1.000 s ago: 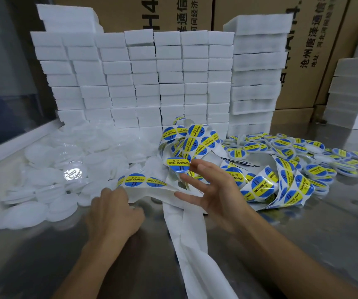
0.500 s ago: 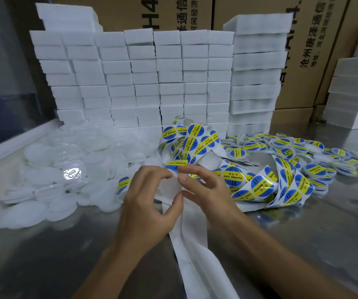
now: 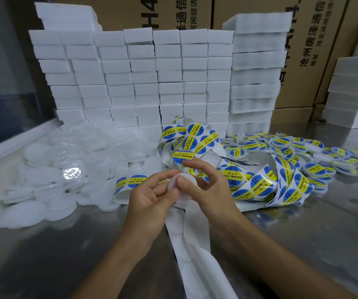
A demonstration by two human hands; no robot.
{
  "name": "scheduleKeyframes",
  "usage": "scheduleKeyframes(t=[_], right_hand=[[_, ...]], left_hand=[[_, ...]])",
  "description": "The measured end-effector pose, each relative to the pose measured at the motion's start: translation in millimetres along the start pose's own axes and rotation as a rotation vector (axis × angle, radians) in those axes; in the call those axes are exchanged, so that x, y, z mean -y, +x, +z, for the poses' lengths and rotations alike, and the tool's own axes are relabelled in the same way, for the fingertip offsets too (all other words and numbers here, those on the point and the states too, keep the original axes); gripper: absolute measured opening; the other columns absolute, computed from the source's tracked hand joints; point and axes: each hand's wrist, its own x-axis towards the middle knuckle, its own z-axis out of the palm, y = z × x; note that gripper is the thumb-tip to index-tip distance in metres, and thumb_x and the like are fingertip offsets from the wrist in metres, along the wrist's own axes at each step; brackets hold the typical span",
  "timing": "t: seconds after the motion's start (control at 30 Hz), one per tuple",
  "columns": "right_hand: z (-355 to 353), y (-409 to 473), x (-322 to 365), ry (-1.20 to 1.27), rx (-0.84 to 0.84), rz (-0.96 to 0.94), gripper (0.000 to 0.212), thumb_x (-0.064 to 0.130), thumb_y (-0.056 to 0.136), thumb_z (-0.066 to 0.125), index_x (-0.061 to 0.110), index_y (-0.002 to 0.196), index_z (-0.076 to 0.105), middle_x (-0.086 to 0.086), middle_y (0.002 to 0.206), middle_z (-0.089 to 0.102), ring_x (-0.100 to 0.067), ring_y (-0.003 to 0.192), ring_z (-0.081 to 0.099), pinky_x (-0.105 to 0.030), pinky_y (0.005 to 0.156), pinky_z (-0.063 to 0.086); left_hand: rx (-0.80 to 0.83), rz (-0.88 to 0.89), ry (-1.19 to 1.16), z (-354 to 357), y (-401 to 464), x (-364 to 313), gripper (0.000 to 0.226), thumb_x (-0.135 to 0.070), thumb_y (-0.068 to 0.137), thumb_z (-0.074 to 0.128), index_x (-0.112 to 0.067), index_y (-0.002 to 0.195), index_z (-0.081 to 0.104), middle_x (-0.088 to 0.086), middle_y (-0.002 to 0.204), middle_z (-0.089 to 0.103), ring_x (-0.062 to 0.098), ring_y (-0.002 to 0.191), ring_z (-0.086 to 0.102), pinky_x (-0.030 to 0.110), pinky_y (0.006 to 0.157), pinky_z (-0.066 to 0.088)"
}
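Observation:
My left hand (image 3: 150, 203) and my right hand (image 3: 208, 190) meet at the middle of the steel table, both pinching a small round translucent lid (image 3: 183, 190) held upright between the fingertips. A blue and yellow round label (image 3: 190, 171) shows between my right thumb and forefinger, its contact with the lid unclear. A tangled strip of the same labels (image 3: 260, 182) on white backing lies right behind the hands. Bare backing strip (image 3: 193, 240) trails toward me under my wrists.
A heap of plain translucent lids (image 3: 50, 175) covers the table's left side. Labelled lids (image 3: 292, 147) are spread at the right rear. Stacked white foam blocks (image 3: 143, 78) form a wall behind, with cardboard cartons (image 3: 316, 50) beyond. Bare steel table (image 3: 44, 262) lies near me.
My left hand came in from the lid heap on the left, carrying a lid to the middle. My right hand closed in and both now pinch the lid together.

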Motion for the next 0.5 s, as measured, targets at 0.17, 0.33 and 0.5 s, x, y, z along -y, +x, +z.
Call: scheduleKeyframes(t=[0.17,0.33,0.5], right_hand=[[-3.7,7.9,2.5,0.129,-0.286,0.06,0.017,0.023,0.09,0.071,0.025,0.107,0.068,0.001,0.092,0.073,-0.009,0.085,0.072,-0.027,0.063,0.058],[-18.8,17.1,4.0,0.163,-0.46,0.222,0.019,0.011,0.091,0.069,0.012,0.109,0.07,0.002,0.082,0.073,-0.006,0.073,0.068,-0.019,0.056,0.055],[-21.6,18.5,3.2,0.199,-0.44,0.294,0.012,0.007,0.089,0.069,0.013,0.1,0.071,0.005,0.077,0.074,-0.003,0.066,0.07,-0.018,0.056,0.056]], left_hand=[[-0.144,-0.142,-0.228,-8.8,10.5,-3.0,0.012,0.001,0.096,0.05,-0.004,0.09,0.059,0.013,0.09,0.075,0.025,0.089,0.073,0.037,0.085,0.058],[-0.196,-0.224,-0.339,-17.1,15.3,-2.4,0.016,0.005,0.096,0.045,0.001,0.096,0.061,0.015,0.095,0.075,0.028,0.091,0.073,0.04,0.082,0.059],[-0.233,-0.242,-0.307,-19.4,16.5,0.9,0.017,0.003,0.096,0.049,0.0,0.103,0.064,0.011,0.1,0.075,0.024,0.094,0.073,0.036,0.079,0.06]])
